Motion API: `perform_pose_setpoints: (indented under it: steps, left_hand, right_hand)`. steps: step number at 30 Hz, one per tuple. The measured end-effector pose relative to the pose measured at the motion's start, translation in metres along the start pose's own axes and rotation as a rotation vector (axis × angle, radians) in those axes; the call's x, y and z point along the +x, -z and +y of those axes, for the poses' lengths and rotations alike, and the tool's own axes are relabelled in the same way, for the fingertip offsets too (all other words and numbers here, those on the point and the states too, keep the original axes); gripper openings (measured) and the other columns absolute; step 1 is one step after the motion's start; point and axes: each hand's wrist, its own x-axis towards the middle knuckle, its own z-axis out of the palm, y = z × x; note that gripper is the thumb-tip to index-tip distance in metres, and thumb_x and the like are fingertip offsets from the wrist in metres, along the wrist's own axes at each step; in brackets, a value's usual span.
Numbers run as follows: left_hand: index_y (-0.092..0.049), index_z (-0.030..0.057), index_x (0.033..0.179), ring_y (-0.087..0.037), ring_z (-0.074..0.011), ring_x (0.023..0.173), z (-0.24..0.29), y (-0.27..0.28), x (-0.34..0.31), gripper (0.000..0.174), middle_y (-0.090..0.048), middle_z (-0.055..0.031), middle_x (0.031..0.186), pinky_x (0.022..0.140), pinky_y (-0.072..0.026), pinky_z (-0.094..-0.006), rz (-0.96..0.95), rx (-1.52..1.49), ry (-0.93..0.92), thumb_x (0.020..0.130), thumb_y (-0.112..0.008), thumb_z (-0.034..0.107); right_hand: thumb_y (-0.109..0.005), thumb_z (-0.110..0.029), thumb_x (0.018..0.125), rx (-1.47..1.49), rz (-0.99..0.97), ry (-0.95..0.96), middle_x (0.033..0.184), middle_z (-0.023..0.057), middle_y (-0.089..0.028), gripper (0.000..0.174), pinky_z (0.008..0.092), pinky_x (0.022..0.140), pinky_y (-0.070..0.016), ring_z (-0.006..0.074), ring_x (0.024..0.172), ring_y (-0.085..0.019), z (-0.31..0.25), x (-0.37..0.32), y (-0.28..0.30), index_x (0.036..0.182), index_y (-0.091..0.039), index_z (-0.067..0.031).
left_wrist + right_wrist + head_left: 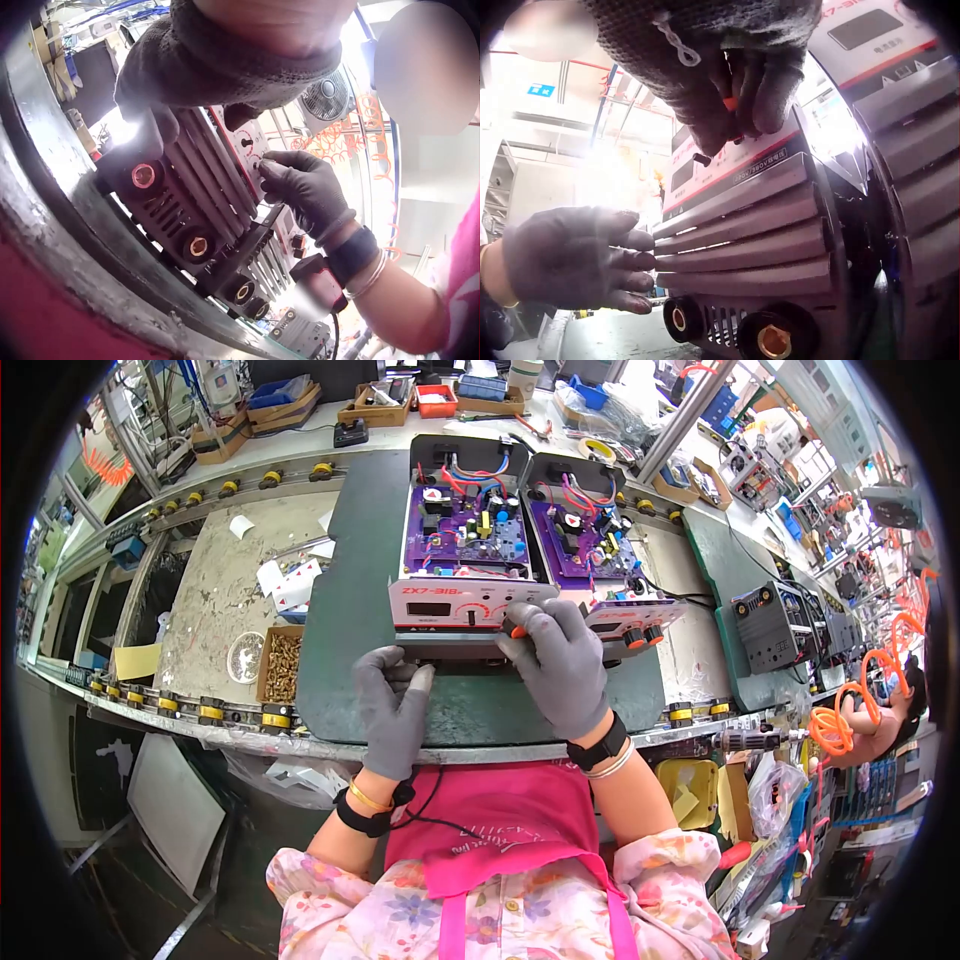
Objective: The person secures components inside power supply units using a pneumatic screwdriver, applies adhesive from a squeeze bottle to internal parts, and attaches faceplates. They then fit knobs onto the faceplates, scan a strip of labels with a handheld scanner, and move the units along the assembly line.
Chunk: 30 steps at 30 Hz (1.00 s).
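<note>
An open welding machine [470, 600] marked ZX7-318 stands before me, its white front panel facing me and a purple circuit board [462, 532] exposed. At the right of that panel, my right hand [562, 665] pinches a small knob [731, 103] with an orange-red mark. Its fingertips are right at the panel, and they hide most of the knob. My left hand [390, 705] is at the lower left of the machine's front, fingers loosely extended beside the louvers [742, 255] and holding nothing. Both hands wear grey gloves. Below the louvers sit two round sockets [774, 341].
A second open welding machine [590, 545] stands close on the right, with orange-capped knobs [643, 637] on its panel. Both machines are on a green board [350, 690] over a roller line. Left of it lies a box of brass fittings [281, 665]. Another machine [775, 625] stands farther right.
</note>
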Motion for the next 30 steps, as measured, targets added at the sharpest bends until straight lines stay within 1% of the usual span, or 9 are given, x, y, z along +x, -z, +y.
perform_pose_setpoints:
  steps: [4,7,10,16,19,22,25,28,30]
  left_hand:
    - [-0.045,0.0022,0.111,-0.053,-0.0109,0.08,-0.004,0.0,0.003,0.037,-0.05,-0.0057,0.093,0.071,-0.0478,-0.0263,0.005,0.055,-0.013,0.082,-0.067,0.006]
    - [-0.045,0.0022,0.116,-0.049,-0.0119,0.089,-0.014,-0.001,0.001,0.037,-0.051,-0.0075,0.105,0.079,-0.0442,-0.0271,-0.011,-0.022,0.056,0.084,-0.064,0.009]
    - [-0.045,0.0011,0.12,-0.049,-0.0111,0.089,-0.009,-0.004,0.006,0.042,-0.051,-0.0086,0.111,0.077,-0.0448,-0.0261,0.041,-0.088,-0.018,0.084,-0.064,0.01]
    - [-0.046,-0.0003,0.126,-0.049,-0.0098,0.07,-0.005,0.005,0.032,0.055,-0.057,-0.0075,0.102,0.063,-0.0454,-0.0264,-0.129,0.249,-0.071,0.079,-0.07,0.015]
    - [-0.048,-0.0002,0.124,-0.048,-0.0101,0.062,-0.013,0.004,0.035,0.055,-0.058,-0.007,0.096,0.06,-0.0446,-0.0271,-0.118,0.235,-0.119,0.077,-0.072,0.016]
    - [-0.048,-0.0001,0.123,-0.048,-0.0099,0.064,-0.014,0.004,0.035,0.053,-0.057,-0.0069,0.096,0.06,-0.0445,-0.0269,-0.124,0.226,-0.113,0.078,-0.071,0.015]
    - [-0.048,0.0001,0.123,-0.048,-0.0096,0.064,-0.016,0.004,0.035,0.053,-0.057,-0.0071,0.098,0.06,-0.0447,-0.0266,-0.132,0.21,-0.096,0.078,-0.071,0.014]
    - [-0.046,-0.0016,0.125,-0.055,-0.0163,0.067,-0.017,0.004,0.036,0.058,-0.052,-0.0133,0.11,0.065,-0.0488,-0.0302,-0.162,0.225,-0.054,0.078,-0.072,0.02]
    - [-0.046,-0.002,0.125,-0.055,-0.0166,0.067,-0.016,0.004,0.037,0.058,-0.052,-0.0133,0.109,0.065,-0.049,-0.0305,-0.168,0.228,-0.04,0.077,-0.072,0.02]
  right_hand:
    - [-0.076,-0.008,0.068,0.038,-0.016,-0.013,0.086,0.0073,-0.055,0.033,0.0354,0.057,-0.0518,0.0259,0.07,-0.062,-0.001,-0.001,-0.003,0.098,-0.062,-0.0084]
    - [-0.075,-0.009,0.069,0.006,-0.01,0.015,0.085,0.0076,-0.055,0.031,0.0357,0.057,-0.0512,0.0264,0.069,-0.061,-0.002,0.0,-0.005,0.097,-0.062,-0.0072]
    - [-0.074,-0.01,0.071,-0.114,-0.009,0.085,0.083,0.0083,-0.054,0.028,0.036,0.056,-0.0499,0.0265,0.069,-0.059,-0.005,0.002,-0.006,0.097,-0.062,-0.0053]
    - [-0.073,-0.009,0.073,-0.17,0.006,0.13,0.08,0.0083,-0.052,0.026,0.0357,0.055,-0.0482,0.0249,0.068,-0.058,-0.006,0.0,-0.008,0.095,-0.062,-0.0042]
    - [-0.073,-0.009,0.073,-0.161,0.046,0.165,0.08,0.0079,-0.051,0.026,0.0352,0.054,-0.0478,0.0243,0.068,-0.057,-0.001,-0.003,-0.012,0.096,-0.062,-0.0046]
    - [-0.073,-0.008,0.072,-0.108,0.02,0.073,0.08,0.0074,-0.05,0.027,0.0351,0.054,-0.0471,0.0241,0.068,-0.057,-0.006,-0.002,-0.011,0.096,-0.062,-0.0048]
    - [-0.073,-0.009,0.072,-0.13,0.068,0.096,0.079,0.0071,-0.05,0.026,0.0351,0.054,-0.0471,0.024,0.068,-0.056,-0.005,-0.003,-0.014,0.095,-0.061,-0.0049]
    - [-0.073,-0.01,0.072,-0.178,0.01,0.088,0.078,0.0066,-0.048,0.023,0.035,0.054,-0.0473,0.0238,0.067,-0.056,-0.01,0.0,-0.012,0.092,-0.061,-0.0056]
    - [-0.072,-0.011,0.073,-0.204,-0.008,0.101,0.078,0.0064,-0.048,0.022,0.0351,0.055,-0.0472,0.0237,0.066,-0.056,-0.002,-0.001,-0.015,0.091,-0.061,-0.0058]
